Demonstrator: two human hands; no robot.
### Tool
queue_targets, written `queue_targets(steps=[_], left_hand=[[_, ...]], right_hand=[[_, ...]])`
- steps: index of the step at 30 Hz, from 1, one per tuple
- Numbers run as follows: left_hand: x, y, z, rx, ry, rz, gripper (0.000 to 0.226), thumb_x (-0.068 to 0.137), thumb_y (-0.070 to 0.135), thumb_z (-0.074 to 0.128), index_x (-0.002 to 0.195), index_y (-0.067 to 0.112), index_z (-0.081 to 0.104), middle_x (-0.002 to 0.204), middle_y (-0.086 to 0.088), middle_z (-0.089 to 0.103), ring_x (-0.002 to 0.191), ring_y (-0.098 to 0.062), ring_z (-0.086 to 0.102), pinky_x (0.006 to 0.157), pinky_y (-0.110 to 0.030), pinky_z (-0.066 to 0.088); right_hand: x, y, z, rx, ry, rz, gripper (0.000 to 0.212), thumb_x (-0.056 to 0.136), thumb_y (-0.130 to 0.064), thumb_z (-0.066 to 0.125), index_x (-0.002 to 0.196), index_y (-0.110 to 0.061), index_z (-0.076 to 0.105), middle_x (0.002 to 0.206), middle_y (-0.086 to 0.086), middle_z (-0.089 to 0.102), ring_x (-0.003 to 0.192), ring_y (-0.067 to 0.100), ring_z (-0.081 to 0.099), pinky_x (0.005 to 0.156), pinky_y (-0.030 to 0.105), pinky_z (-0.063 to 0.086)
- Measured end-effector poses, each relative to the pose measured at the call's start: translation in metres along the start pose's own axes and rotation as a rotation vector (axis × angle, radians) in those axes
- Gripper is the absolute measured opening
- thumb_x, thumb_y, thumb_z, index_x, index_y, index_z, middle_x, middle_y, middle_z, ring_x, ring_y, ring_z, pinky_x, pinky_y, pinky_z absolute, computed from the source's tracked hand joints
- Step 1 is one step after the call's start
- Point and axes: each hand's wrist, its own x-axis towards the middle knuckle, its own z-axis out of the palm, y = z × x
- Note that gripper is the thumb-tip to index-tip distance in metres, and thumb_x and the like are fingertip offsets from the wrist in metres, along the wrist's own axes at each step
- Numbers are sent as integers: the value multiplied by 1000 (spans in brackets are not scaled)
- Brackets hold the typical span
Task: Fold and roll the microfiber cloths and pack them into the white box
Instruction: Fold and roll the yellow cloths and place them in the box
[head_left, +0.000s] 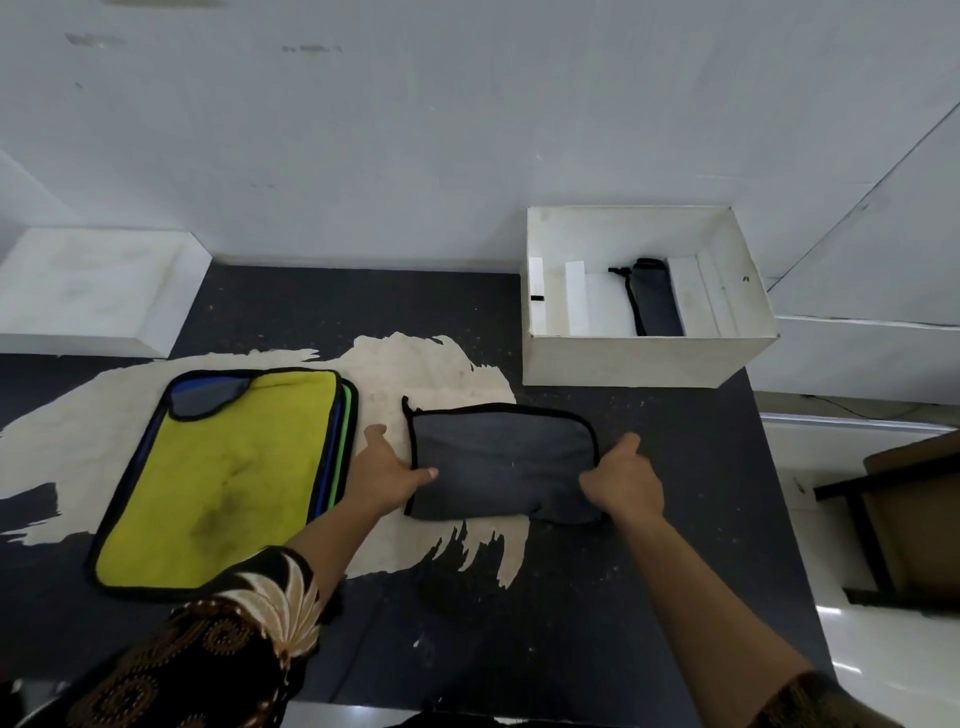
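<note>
Grey cloth (498, 457) soft, light, limp. Left grip (387, 467) flat, thumb pressing left edge; right grip (623, 483) clutches right edge. Best held by edges.

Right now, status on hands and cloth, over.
Left hand presses the grey cloth's left edge, right hand grips its right edge. Cloth folded, not rolled. One rolled cloth in white box. Nothing in the way.
</note>
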Motion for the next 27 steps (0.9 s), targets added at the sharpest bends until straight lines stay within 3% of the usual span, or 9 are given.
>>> queue_targets(steps=[3,5,7,10,19,21,27], left_hand=[[-15,-11,7,197,-91,-4,106,66,26,89,144,12,19,120,-18,59,109,-33,59,84,-36,50],[-22,-13,11,338,-99,37,100,70,21,85,144,12,19,113,-15,61,103,-32,61,75,-32,45],[-24,-13,13,369,-66,101,92,73,17,81,144,12,22,107,-14,63,99,-31,63,71,-31,44],[-22,-15,12,312,-23,177,80,75,18,80,139,11,32,90,-7,64,85,-24,63,68,-31,48],[-22,-22,-2,333,-110,165,67,81,14,75,135,12,36,99,-12,68,92,-25,64,80,-36,52],[-21,-23,-7,371,-109,185,62,86,13,70,137,11,34,103,-12,67,94,-24,61,76,-31,48],[-21,-26,-15,445,-170,199,62,89,14,67,141,12,33,111,-12,65,103,-25,60,88,-34,50]], right_hand=[[-17,10,13,-114,-69,55,56,87,-22,64,127,-13,25,106,13,56,83,29,55,65,37,43],[-23,13,20,-117,-66,33,58,87,-20,66,126,-15,24,109,14,56,89,30,57,68,38,44],[-27,16,23,-65,-22,-27,57,86,-16,66,128,-14,27,116,18,56,99,34,59,72,38,44],[-28,21,21,25,19,-73,54,87,-9,63,130,-12,31,113,19,59,94,33,59,71,36,43],[-21,33,17,161,-42,-41,63,81,-2,63,133,-23,34,108,15,61,93,31,64,78,45,58],[-24,36,10,142,-25,-55,62,82,0,62,136,-19,38,116,15,62,101,31,62,79,39,54],[-24,45,6,99,-33,-51,54,86,-1,58,136,-14,46,125,14,59,108,28,58,78,33,47]])
